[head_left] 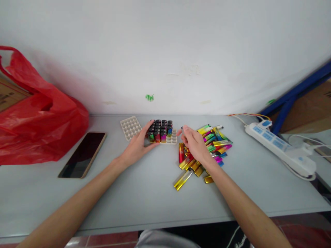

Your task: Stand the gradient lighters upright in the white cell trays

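Several lighters (157, 131) with black tops and shiny coloured bodies stand upright in rows in a pale moulded tray (172, 140). My left hand (137, 145) grips the block from its left side, fingers behind and thumb along the front. Just right of the tray, my right hand (193, 140) is closed on a lighter (182, 127); only its dark top shows, the rest hidden by the fingers. Under and beside this hand lies a loose pile of metallic lighters (213, 146) in gold, red, green, purple and blue. One yellow-and-silver lighter (183, 179) lies at the pile's front.
A second pale tray (130, 127) with its cups showing lies behind my left hand. At the left are a dark phone (82, 155) and a red plastic bag (43, 120). A white power strip (280, 148) with cables runs along the right. The white wall (165, 62) borders the table's back.
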{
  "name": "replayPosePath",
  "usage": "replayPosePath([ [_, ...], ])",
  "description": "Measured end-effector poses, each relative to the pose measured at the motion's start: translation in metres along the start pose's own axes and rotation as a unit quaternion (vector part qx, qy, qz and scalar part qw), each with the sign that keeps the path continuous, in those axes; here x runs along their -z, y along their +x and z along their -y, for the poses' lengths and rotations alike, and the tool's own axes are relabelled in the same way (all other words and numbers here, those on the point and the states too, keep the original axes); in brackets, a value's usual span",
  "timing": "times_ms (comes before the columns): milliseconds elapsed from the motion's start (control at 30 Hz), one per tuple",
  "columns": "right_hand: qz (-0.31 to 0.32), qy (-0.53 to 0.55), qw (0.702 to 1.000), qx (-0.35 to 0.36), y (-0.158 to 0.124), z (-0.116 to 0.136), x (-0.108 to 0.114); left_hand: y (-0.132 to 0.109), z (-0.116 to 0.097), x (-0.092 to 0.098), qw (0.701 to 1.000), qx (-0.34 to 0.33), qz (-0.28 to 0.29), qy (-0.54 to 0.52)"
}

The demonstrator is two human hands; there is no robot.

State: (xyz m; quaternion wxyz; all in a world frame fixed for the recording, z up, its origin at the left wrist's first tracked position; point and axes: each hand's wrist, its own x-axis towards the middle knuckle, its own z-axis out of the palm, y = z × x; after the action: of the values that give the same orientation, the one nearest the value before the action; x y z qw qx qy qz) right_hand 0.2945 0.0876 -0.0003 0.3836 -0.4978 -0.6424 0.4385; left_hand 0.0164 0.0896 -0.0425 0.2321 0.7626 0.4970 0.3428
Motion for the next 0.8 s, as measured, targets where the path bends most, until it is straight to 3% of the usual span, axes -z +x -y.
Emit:
replayPosePath([
  [167, 0.020, -0.085, 0.989, 0.119, -0.001, 0.007, 0.004, 0.003, -0.001, 0.004, 0.998, 0.015, -0.001, -0.067],
  [267, -0.004, -0.142, 0.976, 0.167, 0.000, 0.009, 0.005, 0.004, -0.001, 0.006, 0.997, 0.027, -0.002, -0.073],
  [433, -0.014, -0.166, 0.981, 0.094, -0.001, 0.011, 0.004, 0.003, 0.000, 0.007, 0.997, 0.017, -0.003, -0.071],
  [600, 0.008, -0.199, 0.977, 0.080, 0.003, 0.004, -0.002, 0.001, 0.003, 0.006, 0.998, 0.004, -0.006, -0.067],
  [667, 0.035, -0.265, 0.959, 0.094, 0.006, 0.004, -0.006, 0.001, 0.003, 0.006, 0.998, 0.003, -0.007, -0.066],
  [800, 0.044, -0.434, 0.891, 0.126, 0.007, 0.016, -0.019, 0.001, 0.001, 0.007, 0.998, 0.000, -0.005, -0.069],
])
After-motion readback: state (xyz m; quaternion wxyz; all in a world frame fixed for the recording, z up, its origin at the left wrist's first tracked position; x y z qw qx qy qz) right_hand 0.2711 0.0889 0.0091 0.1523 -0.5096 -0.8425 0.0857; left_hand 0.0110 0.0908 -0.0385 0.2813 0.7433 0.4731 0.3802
